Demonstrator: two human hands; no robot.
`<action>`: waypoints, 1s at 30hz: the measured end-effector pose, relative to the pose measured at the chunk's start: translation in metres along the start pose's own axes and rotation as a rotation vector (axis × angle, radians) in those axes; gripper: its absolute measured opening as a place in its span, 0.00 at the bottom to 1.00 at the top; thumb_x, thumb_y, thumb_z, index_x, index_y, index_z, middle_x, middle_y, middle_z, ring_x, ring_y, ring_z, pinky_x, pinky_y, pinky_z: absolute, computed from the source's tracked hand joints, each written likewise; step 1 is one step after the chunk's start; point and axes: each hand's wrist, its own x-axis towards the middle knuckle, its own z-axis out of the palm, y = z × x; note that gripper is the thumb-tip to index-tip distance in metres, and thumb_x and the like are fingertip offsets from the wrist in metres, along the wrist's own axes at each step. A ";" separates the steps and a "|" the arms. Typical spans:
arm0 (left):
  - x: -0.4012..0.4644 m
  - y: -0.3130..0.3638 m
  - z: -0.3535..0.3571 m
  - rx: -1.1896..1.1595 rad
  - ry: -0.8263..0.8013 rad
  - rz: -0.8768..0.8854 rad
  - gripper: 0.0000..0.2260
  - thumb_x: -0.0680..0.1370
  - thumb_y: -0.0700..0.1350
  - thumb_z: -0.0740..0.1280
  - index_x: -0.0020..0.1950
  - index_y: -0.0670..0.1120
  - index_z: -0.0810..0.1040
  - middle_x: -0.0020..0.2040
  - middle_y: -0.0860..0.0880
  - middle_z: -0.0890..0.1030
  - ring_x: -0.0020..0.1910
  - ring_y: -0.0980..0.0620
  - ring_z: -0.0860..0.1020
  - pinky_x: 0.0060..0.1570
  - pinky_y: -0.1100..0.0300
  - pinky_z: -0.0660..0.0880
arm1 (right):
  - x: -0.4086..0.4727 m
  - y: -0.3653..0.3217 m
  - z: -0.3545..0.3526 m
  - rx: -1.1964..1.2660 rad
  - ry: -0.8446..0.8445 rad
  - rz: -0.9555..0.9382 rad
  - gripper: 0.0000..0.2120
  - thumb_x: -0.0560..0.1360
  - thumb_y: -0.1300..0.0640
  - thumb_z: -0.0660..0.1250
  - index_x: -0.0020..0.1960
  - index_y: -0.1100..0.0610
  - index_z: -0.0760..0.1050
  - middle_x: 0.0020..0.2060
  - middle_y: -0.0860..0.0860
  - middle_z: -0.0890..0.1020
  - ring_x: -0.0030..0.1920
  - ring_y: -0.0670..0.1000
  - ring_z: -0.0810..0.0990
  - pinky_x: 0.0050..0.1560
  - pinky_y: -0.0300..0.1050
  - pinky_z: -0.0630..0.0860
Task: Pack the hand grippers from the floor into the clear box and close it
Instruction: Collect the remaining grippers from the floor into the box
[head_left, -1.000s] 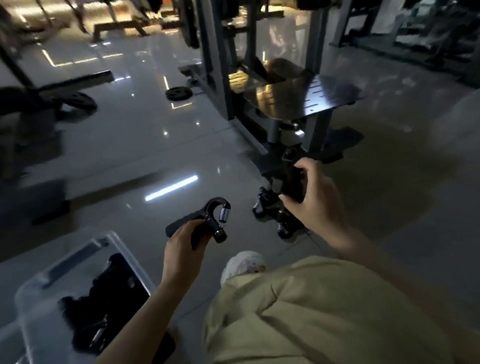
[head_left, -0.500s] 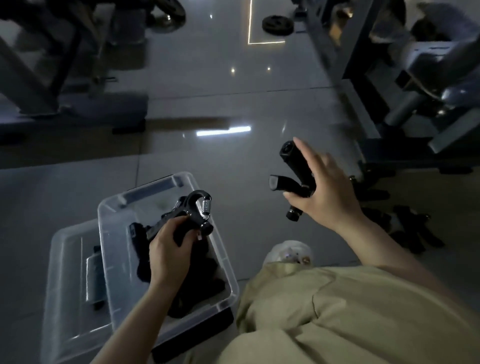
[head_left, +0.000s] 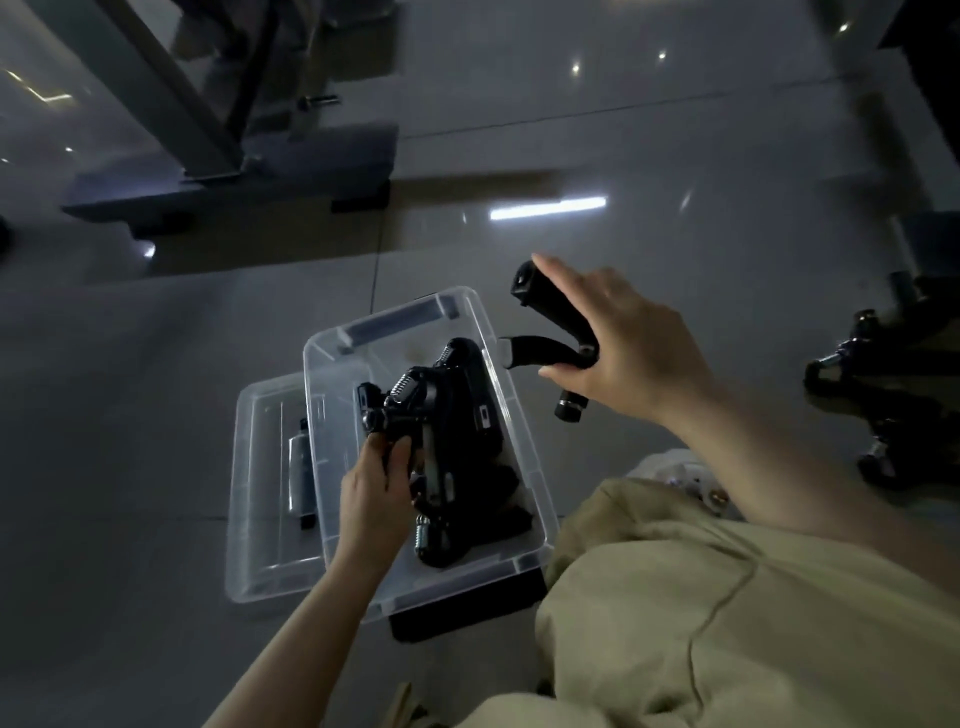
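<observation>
Head view, dim: left hand (head_left: 371, 486) grips one gripper (head_left: 397, 410) in the clear box (head_left: 519, 431); right hand (head_left: 623, 343) holds another (head_left: 550, 322).

Both hands (head_left: 370, 486) (head_left: 631, 347) with black grippers (head_left: 551, 332) over clear box (head_left: 511, 426)

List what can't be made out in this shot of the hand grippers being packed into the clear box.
- Head view, clear box: the count of hand grippers inside; they form one dark tangle.
- Grippers on the floor: their number, dim and cut off by the right edge.
- Right hand: its grip on the hand gripper; the palm hides the joint.
- Lid: partly behind the box and the left hand.
</observation>
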 end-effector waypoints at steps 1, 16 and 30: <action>-0.002 -0.001 0.004 -0.117 -0.014 -0.071 0.08 0.81 0.44 0.58 0.45 0.48 0.74 0.38 0.52 0.80 0.37 0.56 0.78 0.37 0.68 0.72 | 0.000 -0.002 0.001 0.015 0.011 -0.002 0.43 0.66 0.45 0.72 0.74 0.45 0.53 0.54 0.52 0.74 0.46 0.55 0.77 0.40 0.48 0.76; -0.002 -0.067 0.037 -0.254 -0.337 -0.527 0.14 0.75 0.47 0.68 0.57 0.41 0.74 0.39 0.49 0.79 0.34 0.52 0.76 0.38 0.56 0.76 | -0.018 -0.041 0.049 0.116 -0.092 0.055 0.45 0.66 0.46 0.73 0.75 0.44 0.52 0.57 0.52 0.73 0.47 0.53 0.77 0.43 0.45 0.74; 0.050 -0.074 0.024 0.865 -0.441 0.882 0.29 0.63 0.27 0.71 0.63 0.43 0.74 0.58 0.42 0.76 0.40 0.45 0.78 0.28 0.55 0.78 | -0.028 -0.023 0.051 0.111 -0.077 0.092 0.44 0.66 0.47 0.74 0.74 0.44 0.54 0.56 0.52 0.73 0.45 0.54 0.77 0.40 0.44 0.74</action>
